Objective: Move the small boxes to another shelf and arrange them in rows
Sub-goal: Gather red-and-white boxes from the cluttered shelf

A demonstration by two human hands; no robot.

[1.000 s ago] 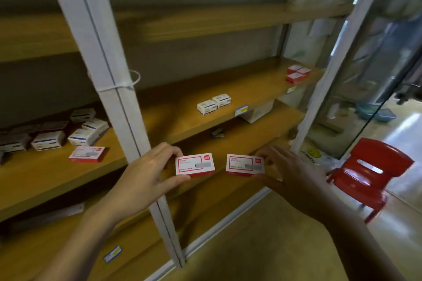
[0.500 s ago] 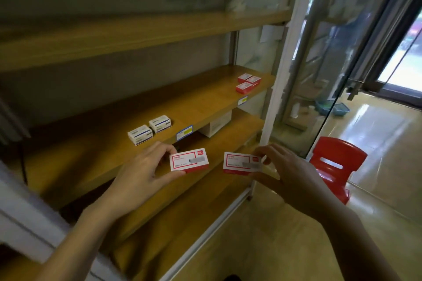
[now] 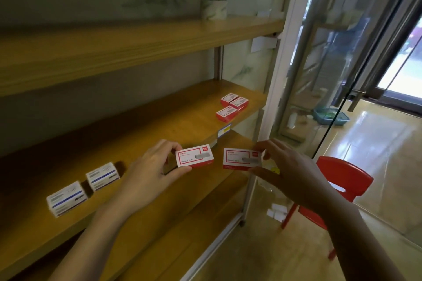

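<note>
- The left hand (image 3: 148,173) pinches a red-and-white box (image 3: 195,157) by its left end, thumb under the near edge and fingertips over the far edge. The printed face is turned up.
- The right hand (image 3: 290,171) grips a second red-and-white box (image 3: 242,158) by its right end in much the same way, thumb below and fingers curled over the top corner.
- Both boxes hang in the air side by side with a gap between them. They are held flat, just in front of the middle shelf (image 3: 159,134), and rest on nothing.
- On that shelf, left of the left hand, sit two blue-and-white boxes (image 3: 102,175), one nearer the front edge than the other, close together but not touching.
- At the shelf's far right end sit three red boxes (image 3: 233,106). Two are pressed together at the back and the third is just in front of them.
- A small blue and yellow label (image 3: 224,130) is stuck on the shelf's front edge below that cluster.
- The lower shelf (image 3: 182,207) runs beneath the hands. The upper shelf (image 3: 137,39) carries a pale cup (image 3: 213,9) at its far end.
- To the right stands a glass panel (image 3: 342,75), with a red chair (image 3: 342,180) on the floor behind the right forearm and a blue basket (image 3: 331,116) farther off.
</note>
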